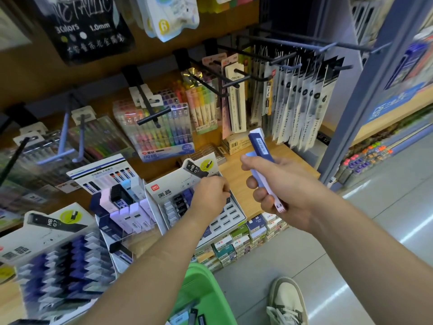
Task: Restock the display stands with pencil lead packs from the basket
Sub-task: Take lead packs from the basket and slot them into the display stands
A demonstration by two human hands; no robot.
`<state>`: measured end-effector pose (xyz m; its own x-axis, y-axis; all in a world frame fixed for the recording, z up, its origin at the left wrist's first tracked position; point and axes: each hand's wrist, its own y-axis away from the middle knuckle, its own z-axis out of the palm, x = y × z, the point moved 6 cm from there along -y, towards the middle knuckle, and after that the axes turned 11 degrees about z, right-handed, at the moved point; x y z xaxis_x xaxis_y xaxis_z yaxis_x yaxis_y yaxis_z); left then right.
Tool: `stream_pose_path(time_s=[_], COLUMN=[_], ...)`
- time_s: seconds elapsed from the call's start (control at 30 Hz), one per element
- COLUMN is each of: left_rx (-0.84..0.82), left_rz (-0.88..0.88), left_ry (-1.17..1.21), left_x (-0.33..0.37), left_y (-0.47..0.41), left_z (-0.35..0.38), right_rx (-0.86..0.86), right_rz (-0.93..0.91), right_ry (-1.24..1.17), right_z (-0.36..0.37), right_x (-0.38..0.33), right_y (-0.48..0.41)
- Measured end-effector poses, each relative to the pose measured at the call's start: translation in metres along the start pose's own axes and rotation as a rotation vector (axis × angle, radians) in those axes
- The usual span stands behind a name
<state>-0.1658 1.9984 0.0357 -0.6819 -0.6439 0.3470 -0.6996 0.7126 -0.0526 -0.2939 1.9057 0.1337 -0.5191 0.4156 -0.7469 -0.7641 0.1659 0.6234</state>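
Few lead packs [194,316] in green basket [206,285]; display stand [169,182] rows part-filled.

Black metallic-marker card [91,29], top left. Highlighter set [161,130] in clear case on black peg hook [150,106], centre. Slim refill packs [302,99] in row on right hooks; blue upright post [346,118] just beside. Wooden shelf [236,177]; stacked small boxes [248,238] below its front edge. Beige sneaker [287,299] on grey tiled floor [351,242].
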Motion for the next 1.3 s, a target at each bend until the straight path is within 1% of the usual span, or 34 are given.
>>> stream_pose_path(time_s=[0.07,0.1,0.13,0.17,0.2,0.23,0.27,0.3,0.37,0.4,0.47,0.6,0.7,0.77,0.8,0.87,0.97,1.07,1.2,1.23,1.3], left_rx=[-0.009,0.015,0.062,0.123,0.173,0.198,0.19,0.164,0.095,0.084,0.13,0.267,0.408,0.469,0.463,0.385,0.27,0.23,0.274,0.307,0.404], left_rz=[-0.003,-0.031,-0.083,-0.154,-0.221,-0.251,-0.234,-0.183,-0.09,-0.078,-0.113,-0.205,-0.272,-0.305,-0.302,-0.256,-0.157,-0.081,-0.028,-0.044,-0.109], left_ry=[-0.038,0.012,0.154,0.416,0.764,1.095,1.311,1.384,1.297,1.228,1.186,1.319,1.417,1.516,1.559,1.584,1.454,1.321,1.113,1.099,1.147], left_x=[0.004,0.007,0.009,0.01,0.013,0.02,0.027,0.034,0.047,0.051,0.051,0.039,0.023,0.013,0.011,0.013,0.024,0.034,0.037,0.035,0.029], left_y=[0.003,0.005,0.007,0.01,0.014,0.019,0.023,0.026,0.032,0.035,0.039,0.05,0.059,0.065,0.068,0.072,0.075,0.075,0.078,0.079,0.084], left_z=[-0.004,-0.012,-0.021,-0.031,-0.04,-0.05,-0.061,-0.071,-0.086,-0.09,-0.095,-0.099,-0.101,-0.103,-0.104,-0.104,-0.101,-0.103,-0.109,-0.109,-0.109], right_rx=[0.0,-0.008,-0.021,-0.037,-0.052,-0.061,-0.061,-0.057,-0.053,-0.059,-0.076,-0.123,-0.086,-0.028,-0.007,-0.015,-0.164,-0.319,-0.351,-0.351,-0.332], right_rz=[0.004,0.008,0.015,0.025,0.031,0.033,0.029,0.018,-0.006,-0.013,-0.021,-0.036,-0.003,0.011,0.021,0.057,0.141,0.178,0.151,0.141,0.117], right_ry=[0.064,0.101,0.137,0.173,0.209,0.246,0.285,0.329,0.418,0.454,0.492,0.485,0.493,0.42,0.344,0.188,0.073,0.065,0.106,0.123,0.123], right_z=[0.0,0.0,0.0,0.001,0.001,0.002,0.003,0.004,0.006,0.008,0.012,0.015,0.01,0.005,0.004,0.005,0.019,0.034,0.037,0.037,0.037], right_x=[0.0,0.0,0.0,0.001,0.002,0.003,0.004,0.005,0.007,0.008,0.01,0.007,0.006,0.005,0.005,0.006,0.013,0.02,0.022,0.023,0.021], right_y=[0.0,0.001,0.001,0.002,0.002,0.003,0.003,0.003,0.002,0.002,0.002,0.004,0.003,0.002,0.001,0.002,0.004,0.004,0.003,0.002,0.001])
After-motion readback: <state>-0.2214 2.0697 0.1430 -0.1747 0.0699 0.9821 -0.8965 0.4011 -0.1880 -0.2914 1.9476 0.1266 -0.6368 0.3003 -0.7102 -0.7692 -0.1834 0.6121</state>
